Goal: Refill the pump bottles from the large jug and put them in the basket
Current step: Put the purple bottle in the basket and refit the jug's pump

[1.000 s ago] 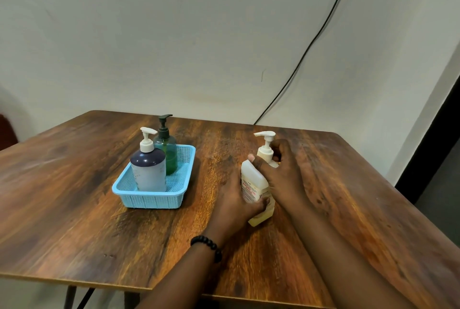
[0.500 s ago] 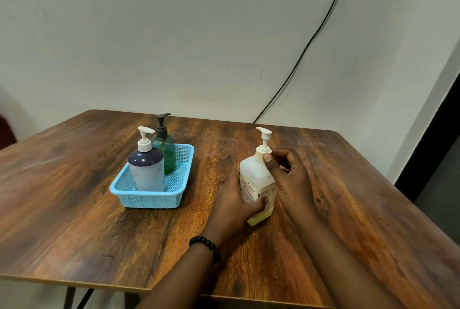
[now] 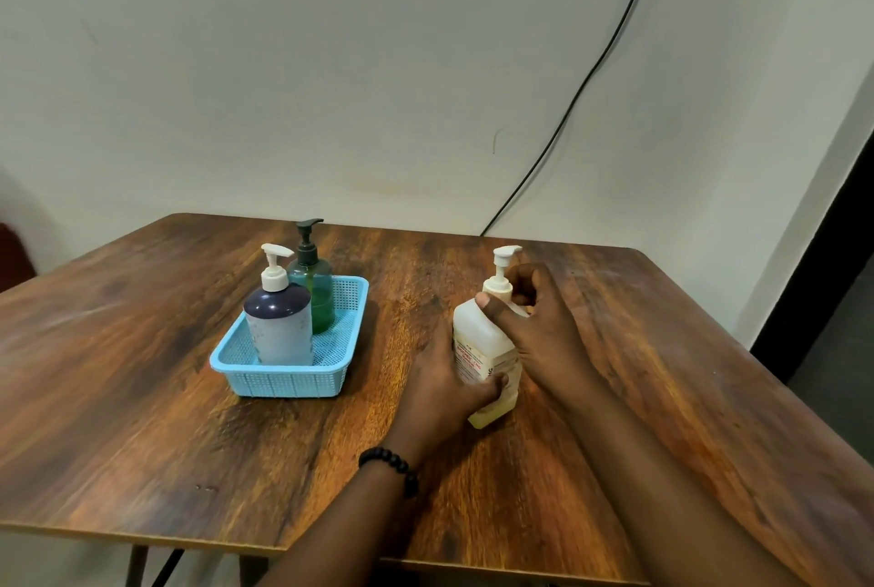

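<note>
Two hands grip the cream pump bottle (image 3: 487,350): left hand (image 3: 444,387) round its body, right hand (image 3: 539,326) curled at its neck.

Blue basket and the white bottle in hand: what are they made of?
Blue basket: looks like moulded plastic, matte, with a fine perforated mesh in walls and floor. White pump bottle: seemingly translucent plastic, yellowish liquid showing at the base, printed label; left hand and right hand grip it.
</note>
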